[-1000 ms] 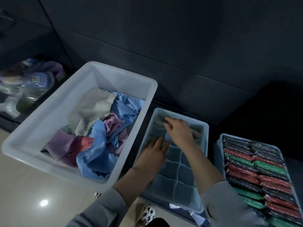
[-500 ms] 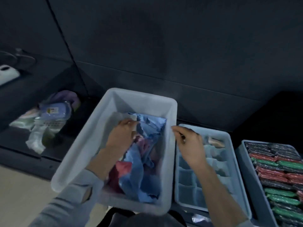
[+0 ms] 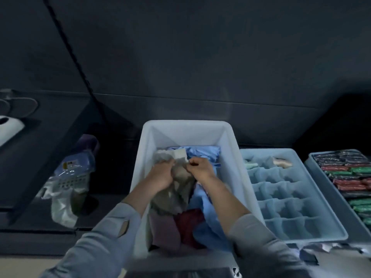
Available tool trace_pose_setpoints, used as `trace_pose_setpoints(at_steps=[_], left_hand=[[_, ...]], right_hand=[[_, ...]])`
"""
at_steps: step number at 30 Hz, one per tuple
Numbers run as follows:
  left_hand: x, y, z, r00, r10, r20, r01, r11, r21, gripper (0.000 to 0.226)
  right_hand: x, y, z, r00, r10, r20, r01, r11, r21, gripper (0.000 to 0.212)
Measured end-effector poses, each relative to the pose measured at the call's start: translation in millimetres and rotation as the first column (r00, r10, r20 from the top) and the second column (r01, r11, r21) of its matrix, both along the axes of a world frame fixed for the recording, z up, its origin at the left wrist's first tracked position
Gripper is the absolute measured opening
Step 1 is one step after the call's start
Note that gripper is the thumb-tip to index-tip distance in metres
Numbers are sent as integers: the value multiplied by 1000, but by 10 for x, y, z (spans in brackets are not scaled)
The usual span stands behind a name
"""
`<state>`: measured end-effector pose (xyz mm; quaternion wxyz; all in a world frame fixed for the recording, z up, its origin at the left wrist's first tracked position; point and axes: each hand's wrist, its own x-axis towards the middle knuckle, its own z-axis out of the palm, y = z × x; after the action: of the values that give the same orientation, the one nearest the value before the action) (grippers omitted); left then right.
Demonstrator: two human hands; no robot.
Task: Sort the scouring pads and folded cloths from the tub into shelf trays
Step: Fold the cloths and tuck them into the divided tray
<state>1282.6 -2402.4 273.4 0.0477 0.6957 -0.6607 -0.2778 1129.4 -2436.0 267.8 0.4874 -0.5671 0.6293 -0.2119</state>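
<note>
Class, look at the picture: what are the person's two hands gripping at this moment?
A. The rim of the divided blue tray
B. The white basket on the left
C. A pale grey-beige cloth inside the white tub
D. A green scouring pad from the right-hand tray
C: the left hand and right hand both grip the grey-beige cloth inside the white tub.

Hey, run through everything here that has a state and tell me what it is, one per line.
White plastic tub: holds loose cloths.
Beige cloth: gripped by both hands.
Left hand: gripping.
Right hand: pinching.
Blue divided tray: mostly empty.
Scouring pad tray: packed.
</note>
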Motion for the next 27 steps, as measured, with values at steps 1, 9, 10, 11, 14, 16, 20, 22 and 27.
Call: trace_pose_setpoints(at_steps=[1,9,10,11,14,16,20,22,27], left_hand=[[43,-31,64,1000,11,-23,-13,999,-51,55],[-186,-270,1284,700,-69,-711,7,996,-89,55],[-225,-294,1412,639,-130,-758,79,991,-104,40],[-252,-344,1494,585,-176,-792,115,984,-133,31],[-305,-435,1735,469,-179,-865,44,983,-180,17],[-348,-476,1879,453,-183,-872,10,980,-201,13],[-506,-527,2070,601,-357,-715,53,911,-410,14],[-645,-525,2143,645,-417,-640,72,868,-492,16],[-869,-486,2211,651,-501,-570,100,801,-590,20]], right_hand=[[-23,20,105,994,-28,108,29,1000,-8,30],[-559,40,1471,793,154,590,-78,985,-153,14],[-621,36,1647,789,165,592,-66,980,-186,12],[-688,31,1797,795,157,586,-33,976,-216,10],[-949,-19,2096,837,64,543,115,951,-288,5],[-1121,-18,2188,870,-15,493,176,943,-283,3],[-1283,83,2240,934,51,353,73,942,-329,10],[-1237,157,2255,943,149,297,-32,930,-365,19],[-1153,161,2307,934,112,339,56,892,-449,16]])
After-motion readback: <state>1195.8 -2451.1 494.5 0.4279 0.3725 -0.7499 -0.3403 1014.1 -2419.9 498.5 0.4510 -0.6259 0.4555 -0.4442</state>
